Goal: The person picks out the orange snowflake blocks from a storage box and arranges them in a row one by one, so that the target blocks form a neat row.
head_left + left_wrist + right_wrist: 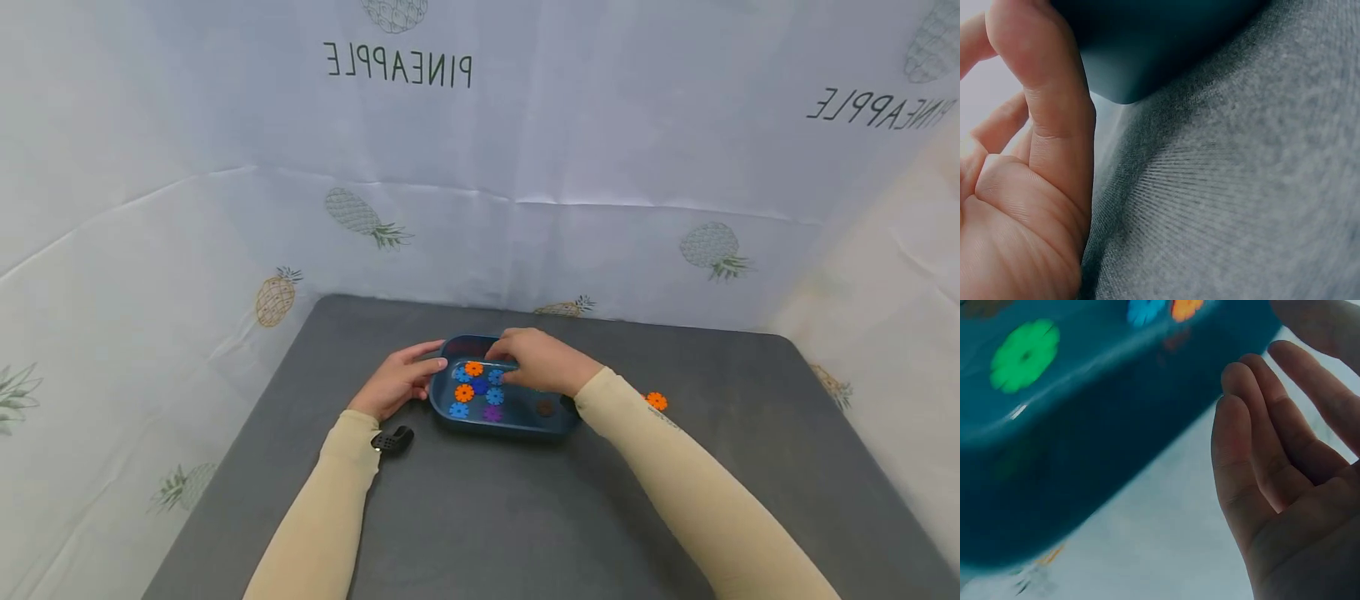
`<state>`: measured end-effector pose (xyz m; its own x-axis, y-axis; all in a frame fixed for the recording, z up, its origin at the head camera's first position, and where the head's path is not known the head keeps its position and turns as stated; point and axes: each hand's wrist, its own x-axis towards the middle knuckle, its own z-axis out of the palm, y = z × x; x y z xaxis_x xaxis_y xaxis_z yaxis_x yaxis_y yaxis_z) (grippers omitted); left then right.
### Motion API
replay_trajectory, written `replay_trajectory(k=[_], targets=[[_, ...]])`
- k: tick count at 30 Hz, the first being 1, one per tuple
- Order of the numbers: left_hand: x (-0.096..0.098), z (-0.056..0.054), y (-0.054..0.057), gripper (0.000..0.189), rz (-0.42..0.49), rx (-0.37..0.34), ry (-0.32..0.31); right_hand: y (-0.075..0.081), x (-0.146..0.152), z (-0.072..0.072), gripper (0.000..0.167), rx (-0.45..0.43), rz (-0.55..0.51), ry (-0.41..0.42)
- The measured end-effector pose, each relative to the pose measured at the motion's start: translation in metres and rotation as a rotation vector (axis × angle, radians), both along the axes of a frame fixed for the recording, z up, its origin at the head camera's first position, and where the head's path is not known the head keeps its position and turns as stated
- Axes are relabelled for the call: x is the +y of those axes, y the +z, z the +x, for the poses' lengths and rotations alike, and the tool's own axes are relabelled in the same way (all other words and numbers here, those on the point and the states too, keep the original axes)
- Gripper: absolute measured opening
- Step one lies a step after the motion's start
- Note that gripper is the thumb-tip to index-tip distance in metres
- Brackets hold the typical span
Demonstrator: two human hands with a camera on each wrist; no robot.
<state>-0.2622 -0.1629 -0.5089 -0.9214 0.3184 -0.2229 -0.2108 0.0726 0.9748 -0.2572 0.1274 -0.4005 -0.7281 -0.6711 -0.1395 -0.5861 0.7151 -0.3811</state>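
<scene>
Tray of dark-blue plastic (pixel 510 430), rounded-rectangular, lies on the far half of the grey table (pixel 480 517), long axis left-right. The left hand (pixel 397 381) holds its left end; the right hand (pixel 545 360), thumb and fingers parted, nothing visibly gripped, reaches over multicoloured flower-shaped pieces (pixel 465 392) inside.

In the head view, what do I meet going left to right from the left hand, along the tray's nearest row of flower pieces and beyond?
Left hand, light-blue flower piece, purple piece, brown piece, loose orange piece.
</scene>
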Motion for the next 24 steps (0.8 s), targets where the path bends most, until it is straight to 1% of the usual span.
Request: replay_trajectory(k=[3, 6, 9, 12, 16, 20, 24], targets=[[-0.001, 0.0, 0.001, 0.064, 0.012, 0.003, -0.012, -0.006, -0.026, -0.005, 0.038, -0.004, 0.059, 0.063], [-0.003, 0.001, 0.002, 0.062, 0.028, 0.004, -0.022, -0.016, -0.045, -0.009, 0.038, 0.006, 0.112, 0.098], [-0.004, 0.001, 0.003, 0.06, 0.037, 0.006, -0.027, -0.025, -0.058, -0.011, 0.037, 0.034, 0.149, 0.13], [-0.003, 0.001, 0.004, 0.06, 0.036, 0.011, -0.034, -0.032, -0.063, -0.011, 0.036, 0.068, 0.17, 0.154], [-0.003, -0.001, 0.005, 0.059, 0.03, 0.016, -0.036, -0.036, -0.067, -0.012, 0.034, 0.104, 0.198, 0.159], [-0.004, -0.001, 0.005, 0.058, 0.032, 0.007, -0.034, -0.04, -0.071, -0.013, 0.031, 0.118, 0.22, 0.157], [-0.005, -0.001, 0.004, 0.058, 0.037, -0.003, -0.031, -0.043, -0.076, -0.014, 0.028, 0.112, 0.223, 0.158]])
